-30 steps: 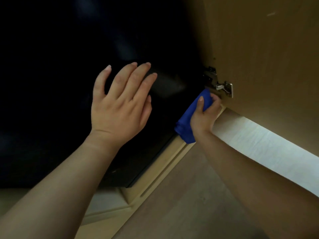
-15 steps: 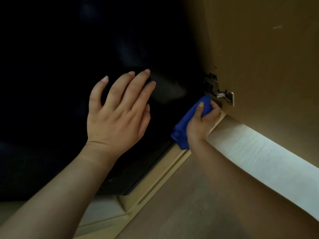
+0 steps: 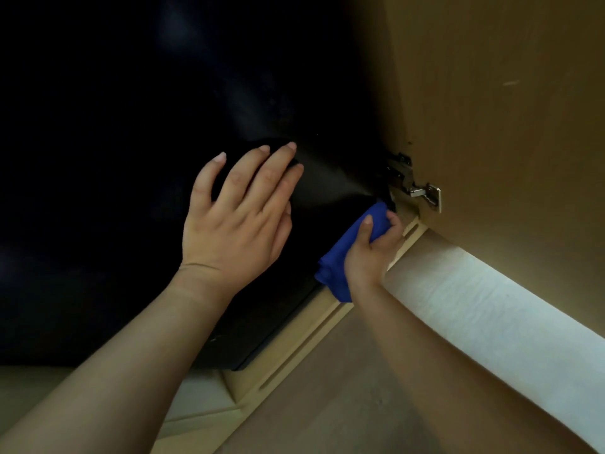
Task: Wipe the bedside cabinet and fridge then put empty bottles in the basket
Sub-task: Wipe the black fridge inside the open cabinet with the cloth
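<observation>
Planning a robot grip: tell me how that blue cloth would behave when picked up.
The blue cloth is probably floppy: it bunches in folds in the right hand. Its lower end hangs loose, so lifted it would likely sag, not roll.

Two hands: left hand (image 3: 235, 221), right hand (image 3: 370, 253). One blue cloth (image 3: 337, 271), center right. One black fridge (image 3: 131, 158), filling the left and far side. One wooden cabinet door (image 3: 507, 126), right. One metal hinge (image 3: 417, 190), far right.
</observation>
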### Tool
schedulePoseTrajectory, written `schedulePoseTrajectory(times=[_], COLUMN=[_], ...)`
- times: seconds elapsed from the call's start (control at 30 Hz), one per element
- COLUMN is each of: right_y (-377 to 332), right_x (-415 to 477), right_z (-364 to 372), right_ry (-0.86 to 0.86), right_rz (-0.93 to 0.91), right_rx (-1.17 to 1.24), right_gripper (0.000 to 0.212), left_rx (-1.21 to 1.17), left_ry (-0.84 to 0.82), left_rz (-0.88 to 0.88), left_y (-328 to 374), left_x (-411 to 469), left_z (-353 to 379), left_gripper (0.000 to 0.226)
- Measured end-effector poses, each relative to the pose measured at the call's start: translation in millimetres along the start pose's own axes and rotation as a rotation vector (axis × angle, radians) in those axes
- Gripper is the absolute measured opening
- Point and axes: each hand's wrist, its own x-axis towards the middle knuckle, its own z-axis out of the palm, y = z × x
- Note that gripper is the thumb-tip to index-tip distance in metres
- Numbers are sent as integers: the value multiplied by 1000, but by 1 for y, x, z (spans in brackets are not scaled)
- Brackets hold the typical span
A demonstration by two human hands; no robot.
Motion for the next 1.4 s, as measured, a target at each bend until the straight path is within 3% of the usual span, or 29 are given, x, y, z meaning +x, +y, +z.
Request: schedulePoseTrajectory(times=[0.23, 0.33, 0.63, 0.93, 1.1, 1.2, 1.4], right_y=[-26, -50, -84, -140, -111, -71, -39], right_x=[-34, -45, -135, -223, -260, -248, -231], right_z=[-9, -16, 0, 64, 88, 82, 65], right_ry=[-202, -220, -464, -423, -399, -410, -369], right_rz=[-159, -240, -580, -1095, -1278, -1294, -1188], right_rx=[30, 22, -41, -58, -162, -262, -298], right_gripper=[27, 27, 25, 33, 33, 35, 34], left_rx=[-201, -299, -300, -224, -274, -281, -157], left_ry=[-74, -112, -138, -7, 89, 73, 126], left_rz=[-29, -172, -629, -847, -919, -979, -941], left_y=[-5, -9, -29, -81, -87, -86, -77], left_x=[-5, -28, -147, -217, -248, -263, -270], left_z=[-18, -39, -106, -140, -133, -123, -107], left_gripper=[43, 46, 44, 41, 43, 48, 42])
